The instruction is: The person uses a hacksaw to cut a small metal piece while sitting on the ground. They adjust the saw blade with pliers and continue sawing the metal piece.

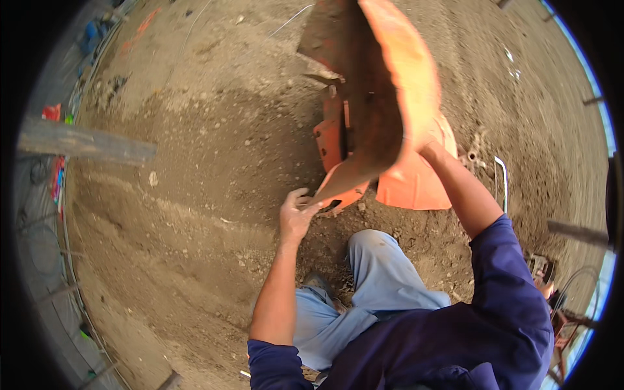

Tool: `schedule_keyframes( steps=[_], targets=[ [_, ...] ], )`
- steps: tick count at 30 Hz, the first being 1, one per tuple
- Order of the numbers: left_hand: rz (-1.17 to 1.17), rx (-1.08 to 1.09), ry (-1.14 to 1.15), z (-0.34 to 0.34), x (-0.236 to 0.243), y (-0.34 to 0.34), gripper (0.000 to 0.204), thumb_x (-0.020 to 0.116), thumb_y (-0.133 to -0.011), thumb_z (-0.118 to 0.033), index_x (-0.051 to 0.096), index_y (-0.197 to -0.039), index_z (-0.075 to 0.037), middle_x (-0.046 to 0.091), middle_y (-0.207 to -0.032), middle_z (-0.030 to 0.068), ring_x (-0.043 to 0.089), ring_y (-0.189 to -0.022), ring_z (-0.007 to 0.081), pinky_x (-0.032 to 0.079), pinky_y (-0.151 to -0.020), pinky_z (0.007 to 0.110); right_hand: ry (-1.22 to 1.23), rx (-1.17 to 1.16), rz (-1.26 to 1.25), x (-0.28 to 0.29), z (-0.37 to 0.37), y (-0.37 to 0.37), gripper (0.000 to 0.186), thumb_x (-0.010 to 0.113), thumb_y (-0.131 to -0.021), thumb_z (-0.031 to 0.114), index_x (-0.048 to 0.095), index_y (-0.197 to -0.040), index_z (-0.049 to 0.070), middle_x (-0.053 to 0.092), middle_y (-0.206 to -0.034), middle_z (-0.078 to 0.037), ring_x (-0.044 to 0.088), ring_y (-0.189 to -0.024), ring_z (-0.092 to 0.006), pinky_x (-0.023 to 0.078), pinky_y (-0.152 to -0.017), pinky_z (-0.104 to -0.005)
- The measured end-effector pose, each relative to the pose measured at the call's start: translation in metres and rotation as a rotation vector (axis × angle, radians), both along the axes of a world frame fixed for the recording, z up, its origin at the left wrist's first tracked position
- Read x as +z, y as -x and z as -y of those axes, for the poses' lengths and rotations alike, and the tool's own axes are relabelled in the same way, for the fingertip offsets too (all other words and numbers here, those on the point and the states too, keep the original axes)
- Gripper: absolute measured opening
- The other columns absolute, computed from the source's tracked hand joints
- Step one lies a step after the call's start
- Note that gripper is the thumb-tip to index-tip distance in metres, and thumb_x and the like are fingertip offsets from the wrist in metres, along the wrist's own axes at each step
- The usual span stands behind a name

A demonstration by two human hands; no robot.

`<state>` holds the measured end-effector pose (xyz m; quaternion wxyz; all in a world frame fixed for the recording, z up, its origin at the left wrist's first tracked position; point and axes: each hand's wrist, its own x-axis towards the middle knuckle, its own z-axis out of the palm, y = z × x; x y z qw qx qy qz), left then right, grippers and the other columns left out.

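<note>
A large curved orange sheet-metal panel (416,71), with a dirt-brown inner face, stands tilted in front of me. My left hand (298,211) pinches its near lower edge between thumb and fingers. On the panel's right outer side, my right hand (430,149) holds it; most of the fingers are lost against the orange. Under and beside it show an orange bracket-like piece (330,140) with holes and a flared orange sheet (416,188) near the ground. Whether these pieces are joined to the panel I cannot tell.
Bare, stony soil (195,214) spreads around my bent knee (377,260). A wooden post (88,140) juts in at left, before grey sheeting (42,253). To the right lie a bent metal rod (501,179) and a rusty metal part (473,157); machinery (543,270) stands beside my right arm.
</note>
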<state>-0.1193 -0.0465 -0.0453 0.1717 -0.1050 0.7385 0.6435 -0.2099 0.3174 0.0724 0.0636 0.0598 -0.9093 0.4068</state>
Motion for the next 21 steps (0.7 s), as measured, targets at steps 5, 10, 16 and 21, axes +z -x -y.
schedule_keyframes(
  steps=[5,10,16,21],
  targets=[
    [-0.018,-0.061,-0.084,0.008,-0.027,0.001,0.032,0.087,-0.085,-0.006,0.06,-0.102,-0.002,0.071,-0.097,0.0112,0.068,-0.089,0.0168,0.056,-0.077,0.035,-0.013,-0.014,0.127,0.016,0.029,0.041,0.024,0.074,-0.095,0.013,0.072,-0.115,0.001,0.073,-0.098,-0.013,0.071,-0.089,-0.0207,0.057,-0.077,-0.0352],
    [-0.079,-0.048,0.089,-0.007,-0.004,-0.001,0.034,0.089,-0.083,-0.008,0.056,-0.09,-0.002,0.067,-0.084,0.0083,0.065,-0.078,0.0173,0.053,-0.067,0.035,0.055,-0.14,0.203,0.029,0.047,0.066,0.018,0.075,-0.092,0.012,0.073,-0.108,0.002,0.071,-0.089,-0.008,0.069,-0.078,-0.017,0.056,-0.066,-0.0345],
    [-0.432,-0.032,-0.029,-0.015,0.087,0.013,0.034,0.091,-0.079,-0.011,0.065,-0.097,0.001,0.08,-0.093,0.0155,0.08,-0.09,0.028,0.061,-0.073,0.037,0.122,-0.298,0.271,0.059,0.057,0.098,0.012,0.077,-0.089,0.009,0.075,-0.098,0.002,0.069,-0.079,-0.003,0.068,-0.064,-0.0124,0.055,-0.052,-0.0336],
    [-0.329,-0.086,0.104,0.002,0.149,0.017,0.037,0.092,-0.08,-0.016,0.07,-0.105,-0.001,0.078,-0.099,0.0167,0.078,-0.092,0.0313,0.06,-0.075,0.042,0.038,-0.259,0.118,0.097,0.06,0.115,0.014,0.076,-0.089,0.011,0.08,-0.099,0.001,0.075,-0.076,-0.005,0.068,-0.069,-0.0093,0.056,-0.063,-0.0305]
  ],
)
